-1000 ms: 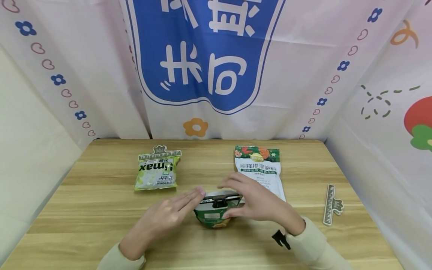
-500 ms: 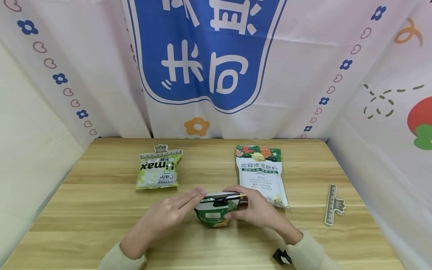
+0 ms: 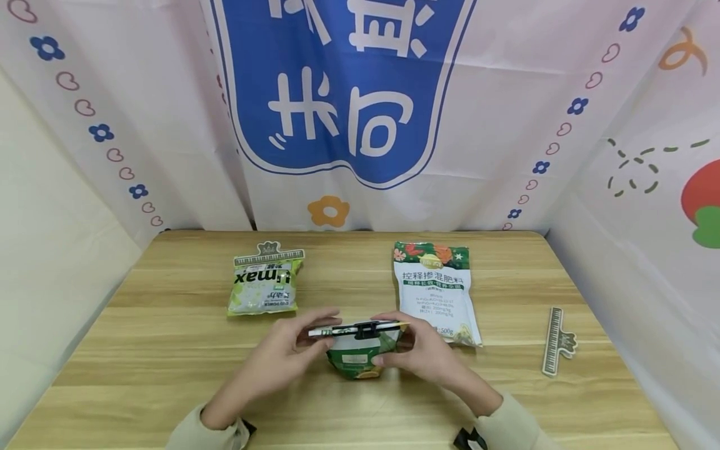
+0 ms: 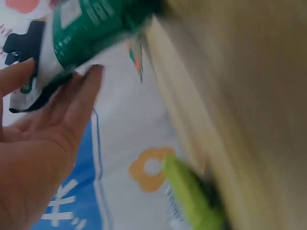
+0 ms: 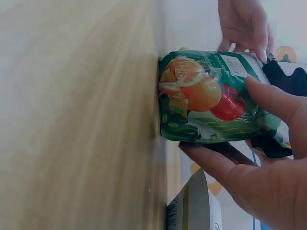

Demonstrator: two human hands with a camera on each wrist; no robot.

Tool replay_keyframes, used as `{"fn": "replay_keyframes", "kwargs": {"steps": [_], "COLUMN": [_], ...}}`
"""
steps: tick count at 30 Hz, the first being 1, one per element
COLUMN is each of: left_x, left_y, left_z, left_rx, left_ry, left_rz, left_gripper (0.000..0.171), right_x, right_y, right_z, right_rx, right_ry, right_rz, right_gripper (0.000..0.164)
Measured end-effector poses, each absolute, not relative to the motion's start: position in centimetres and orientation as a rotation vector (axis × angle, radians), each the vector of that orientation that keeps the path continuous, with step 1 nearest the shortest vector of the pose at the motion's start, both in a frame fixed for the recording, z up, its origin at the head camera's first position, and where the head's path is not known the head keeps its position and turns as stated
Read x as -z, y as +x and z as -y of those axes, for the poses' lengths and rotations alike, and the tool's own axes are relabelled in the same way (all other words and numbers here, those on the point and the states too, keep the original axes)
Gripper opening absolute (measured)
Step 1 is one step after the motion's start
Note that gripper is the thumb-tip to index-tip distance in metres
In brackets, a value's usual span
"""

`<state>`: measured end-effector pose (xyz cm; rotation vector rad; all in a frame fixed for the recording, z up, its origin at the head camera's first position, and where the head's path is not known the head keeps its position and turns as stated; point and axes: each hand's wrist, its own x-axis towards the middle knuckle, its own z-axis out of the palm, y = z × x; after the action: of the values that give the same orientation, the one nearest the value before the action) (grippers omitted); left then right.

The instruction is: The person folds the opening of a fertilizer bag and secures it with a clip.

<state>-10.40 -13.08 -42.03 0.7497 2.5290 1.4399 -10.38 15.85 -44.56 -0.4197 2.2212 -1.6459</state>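
A green-and-white bag [image 3: 354,361] stands upright near the middle of the table, its top folded over. A black clip [image 3: 367,330] sits across the fold; it also shows dark in the left wrist view [image 4: 26,43]. My left hand [image 3: 285,345] pinches the left end of the folded top between thumb and fingers. On the other side, my right hand [image 3: 426,351] holds the right part of the bag, thumb at its front and fingers behind. Fruit and vegetable pictures cover the bag [image 5: 206,98] in the right wrist view. The fingertips behind it are partly hidden.
At the back left lies a small lime-green bag [image 3: 263,289] with a piano-key-patterned clip [image 3: 269,254] on its top. A white fertilizer bag [image 3: 434,300] lies flat behind my right hand. Another patterned clip [image 3: 557,342] rests on the right of the wooden table [image 3: 140,350].
My left hand has gone from lying flat beside the bag's top to pinching its left end. My right hand has lowered from above and closed around the right side.
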Motion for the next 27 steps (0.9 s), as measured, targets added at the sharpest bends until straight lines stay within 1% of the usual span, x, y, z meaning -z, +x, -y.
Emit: {"fn": "replay_keyframes", "kwargs": {"steps": [2,4,11,15,19,27], "left_x": [42.3,42.6,43.5,43.9,44.3,44.3], "left_y": [-10.2,-10.0,-9.5,-9.4,-9.6,-9.4], "left_z": [13.0,12.9,12.7,12.7,12.6,12.0], "left_rx": [-1.530,-1.596,-1.738,-1.684,-1.638,-1.711], "left_ry": [0.621,0.548,0.406,0.418,0.465,0.351], "left_rz": [-2.431,-2.369,-2.150,-2.136,-2.189,-2.136], "left_gripper": [0.046,0.045,0.049,0.050,0.048,0.050], "right_x": [44.6,44.6,44.6,44.8,45.0,44.9], "right_y": [-10.2,-10.1,-9.6,-9.5,-9.5,-9.3], "right_z": [-15.9,-15.8,-15.9,-15.9,-16.0,-16.1], "right_rx": [1.640,1.632,1.616,1.612,1.594,1.557], "right_ry": [-0.418,-0.413,-0.401,-0.411,-0.419,-0.396], "right_rz": [-2.237,-2.252,-2.285,-2.300,-2.325,-2.362], "right_gripper": [0.066,0.066,0.062,0.060,0.060,0.059]}}
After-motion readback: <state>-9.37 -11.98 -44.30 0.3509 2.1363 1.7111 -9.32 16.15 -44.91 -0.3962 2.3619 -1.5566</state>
